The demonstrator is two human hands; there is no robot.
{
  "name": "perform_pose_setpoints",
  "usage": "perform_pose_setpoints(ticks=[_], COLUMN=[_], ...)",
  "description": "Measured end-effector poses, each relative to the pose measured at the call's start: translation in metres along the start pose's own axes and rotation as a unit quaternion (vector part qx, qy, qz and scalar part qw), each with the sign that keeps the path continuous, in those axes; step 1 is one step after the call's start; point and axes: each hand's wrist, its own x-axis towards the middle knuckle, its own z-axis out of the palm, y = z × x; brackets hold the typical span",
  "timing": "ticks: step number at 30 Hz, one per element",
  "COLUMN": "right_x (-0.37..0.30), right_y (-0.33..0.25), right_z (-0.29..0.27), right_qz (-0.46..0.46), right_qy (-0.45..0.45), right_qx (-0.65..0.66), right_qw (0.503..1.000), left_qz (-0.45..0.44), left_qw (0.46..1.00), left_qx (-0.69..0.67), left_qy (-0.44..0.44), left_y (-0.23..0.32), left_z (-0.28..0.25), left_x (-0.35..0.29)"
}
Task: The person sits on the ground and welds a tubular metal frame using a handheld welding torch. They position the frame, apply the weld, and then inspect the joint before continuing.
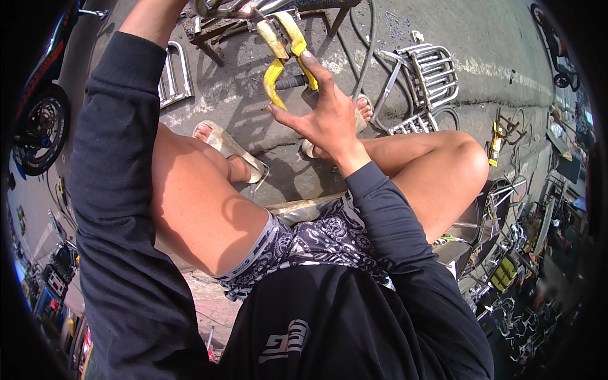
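Grey concrete ground [437, 19] fills the upper half of the frame, and through the head camera I count two sandals [221, 145], one on each foot, at the centre. Three tubular metal pieces lie about: one silver frame [185, 73] left of the feet, and two slatted racks [434, 73] at the upper right, one just below the other. I count one motorcycle wheel [41, 130] at the left edge and one rusty stand [332, 19] at the top, bearing shiny tubes. A dark, rounded object [494, 206] at the right may be a container, but I cannot make out what is in it. At upper centre is one yellow-handled tool [272, 82], its two handles faded toward the top, beside a dark ribbed grip [291, 82]. My right hand [329, 117] reaches it with thumb and forefinger spread wide, the forefinger's tip against the right handle, the thumb near the left one's lower end; the other fingers are hidden, so I cannot tell whether they close on it. My left forearm [149, 22] runs out past the top edge, taking the left hand from view.
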Motion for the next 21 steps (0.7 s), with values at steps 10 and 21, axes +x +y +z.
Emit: perform_pose_setpoints(ticks=[10,21], right_x=[-0.0002,0.0029], right_y=[-0.0003,-0.0002], right_z=[0.0019,0.0038], right_qz=[0.004,0.003], right_qy=[-0.018,-0.025], right_qx=[-0.020,-0.036], right_qw=[1.000,0.999], left_qz=[-0.057,-0.018], left_qw=[0.998,0.999], left_qx=[0.003,0.036], left_qy=[-0.010,-0.005], left_y=[0.0011,-0.0051], left_z=[-0.0077,-0.0090], left_x=[0.0013,0.0033])
